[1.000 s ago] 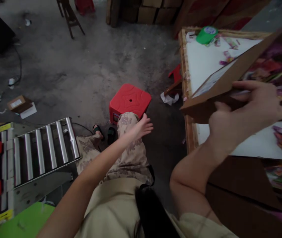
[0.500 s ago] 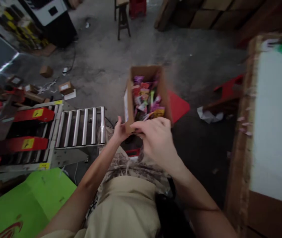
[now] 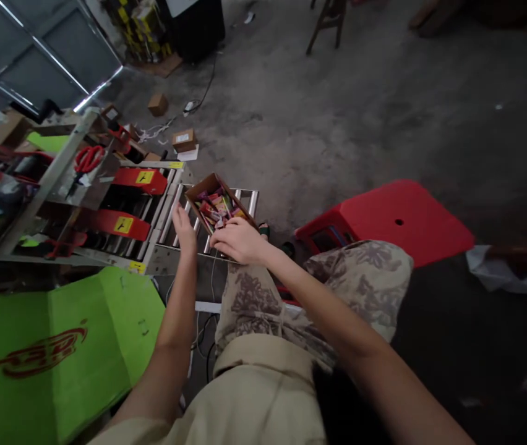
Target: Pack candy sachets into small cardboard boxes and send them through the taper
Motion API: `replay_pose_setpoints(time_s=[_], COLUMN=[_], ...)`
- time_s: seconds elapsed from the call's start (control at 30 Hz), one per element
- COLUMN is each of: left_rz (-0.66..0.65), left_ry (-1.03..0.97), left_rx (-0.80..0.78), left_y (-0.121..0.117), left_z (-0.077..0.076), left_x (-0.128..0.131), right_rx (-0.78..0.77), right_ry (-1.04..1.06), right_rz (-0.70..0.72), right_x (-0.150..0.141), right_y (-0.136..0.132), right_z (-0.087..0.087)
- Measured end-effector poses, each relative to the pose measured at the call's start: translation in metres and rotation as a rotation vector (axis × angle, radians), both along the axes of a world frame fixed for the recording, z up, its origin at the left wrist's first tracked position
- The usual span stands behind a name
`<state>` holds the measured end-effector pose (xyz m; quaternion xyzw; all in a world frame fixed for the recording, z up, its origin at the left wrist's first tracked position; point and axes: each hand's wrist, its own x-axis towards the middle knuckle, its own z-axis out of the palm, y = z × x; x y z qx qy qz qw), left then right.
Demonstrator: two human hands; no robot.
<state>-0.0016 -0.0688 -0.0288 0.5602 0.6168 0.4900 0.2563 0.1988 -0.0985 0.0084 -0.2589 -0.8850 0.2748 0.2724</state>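
Note:
A small open cardboard box [image 3: 208, 185] full of colourful packets rests on the metal roller conveyor [image 3: 171, 216] to my left. My right hand [image 3: 239, 241] grips the box's near edge with curled fingers. At the box's left corner my left hand [image 3: 183, 226] lies flat against the side, fingers stretched out. Both arms reach forward over my patterned trousers.
A red plastic stool [image 3: 393, 216] stands on the concrete floor to the right. The conveyor leads into a taping machine with red guards [image 3: 119, 224]. Green flattened cartons [image 3: 59, 346] lie at the lower left. Small boxes [image 3: 184, 139] and a cable litter the floor behind.
My view has swung left, away from the white-topped table. The box has gone from the table, across my lap, down onto the rollers, with both hands on it.

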Motion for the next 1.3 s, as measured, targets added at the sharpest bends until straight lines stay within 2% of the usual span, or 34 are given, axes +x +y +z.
replay_pose_setpoints(time_s=[0.07, 0.13, 0.2, 0.27, 0.4, 0.5, 0.57, 0.63, 0.73, 0.83, 0.9, 0.97, 1.03, 1.13, 1.2, 1.23, 1.3], left_rz=[0.046, -0.037, -0.142, -0.187, -0.323, -0.408, -0.428, -0.421, -0.356, -0.133, 0.003, 0.072, 0.108, 0.121, 0.086, 0.024, -0.192], left_ry=[-0.020, -0.011, 0.022, 0.045, 0.090, 0.170, 0.284, 0.418, 0.617, 0.704, 0.676, 0.632, 0.587, 0.500, 0.475, 0.484, 0.551], left_rx=[0.082, 0.102, 0.077, 0.075, 0.070, -0.031, -0.107, -0.150, -0.159, -0.104, -0.069, -0.066, -0.069, 0.005, 0.091, 0.121, 0.137], left_y=[0.023, 0.042, 0.053, 0.057, 0.057, 0.062, 0.069, 0.076, 0.081, 0.075, 0.069, 0.066, 0.066, 0.065, 0.054, 0.044, 0.017], left_z=[0.009, 0.017, 0.023, 0.026, 0.030, 0.036, 0.040, 0.041, 0.032, 0.017, 0.010, 0.006, 0.005, 0.006, 0.006, 0.006, 0.005], left_x=[-0.012, -0.018, -0.018, -0.014, -0.004, -0.005, -0.009, -0.010, 0.002, 0.025, 0.036, 0.039, 0.036, 0.030, 0.032, 0.035, 0.046], right_rx=[-0.156, -0.304, -0.388, -0.371, -0.166, -0.114, -0.114, -0.106, -0.077, -0.009, 0.037, 0.028, -0.034, -0.098, -0.115, -0.126, -0.187], right_ry=[0.044, 0.036, 0.006, 0.015, -0.007, -0.133, -0.134, -0.019, 0.279, 0.463, 0.474, 0.409, 0.274, 0.076, 0.045, 0.069, 0.181], right_rz=[0.004, -0.070, -0.161, -0.248, -0.430, -0.414, -0.389, -0.390, -0.400, -0.423, -0.528, -0.638, -0.593, -0.424, -0.406, -0.398, -0.352], right_x=[-0.004, -0.007, -0.009, -0.010, -0.011, -0.016, -0.019, -0.021, -0.018, -0.006, 0.004, 0.010, 0.010, 0.003, 0.001, 0.003, 0.012], right_y=[0.016, 0.027, 0.030, 0.028, 0.020, 0.020, 0.020, 0.019, 0.010, -0.001, -0.006, -0.009, -0.013, -0.017, -0.016, -0.015, -0.010], right_z=[-0.007, -0.017, -0.027, -0.034, -0.040, -0.041, -0.041, -0.039, -0.030, -0.012, -0.004, -0.004, -0.014, -0.032, -0.037, -0.038, -0.038])
